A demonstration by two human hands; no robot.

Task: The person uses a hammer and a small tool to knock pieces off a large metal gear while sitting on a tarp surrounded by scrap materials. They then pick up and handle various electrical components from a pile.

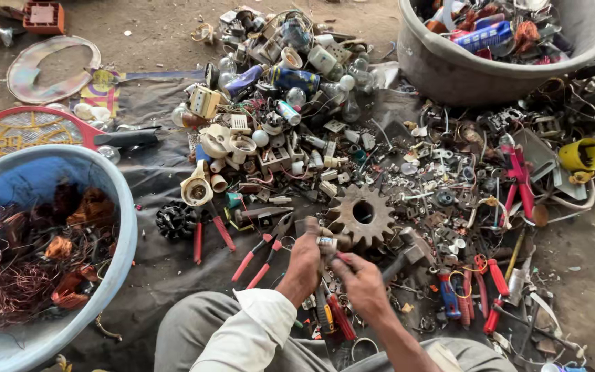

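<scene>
Small metal part (326, 242) pinched just below the rusty gear (361, 214).
We grip it in left-hand (302, 265) fingers; right hand (363, 282) closed on a red-handled tool (340, 315), steadying it.

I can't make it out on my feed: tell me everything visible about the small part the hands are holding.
The small part is whitish-silver, roughly cylindrical, seemingly metal; details are too small to tell. The left hand pinches it from the left, the right hand reaches in from below. It is held just in front of the rusty gear.
</scene>
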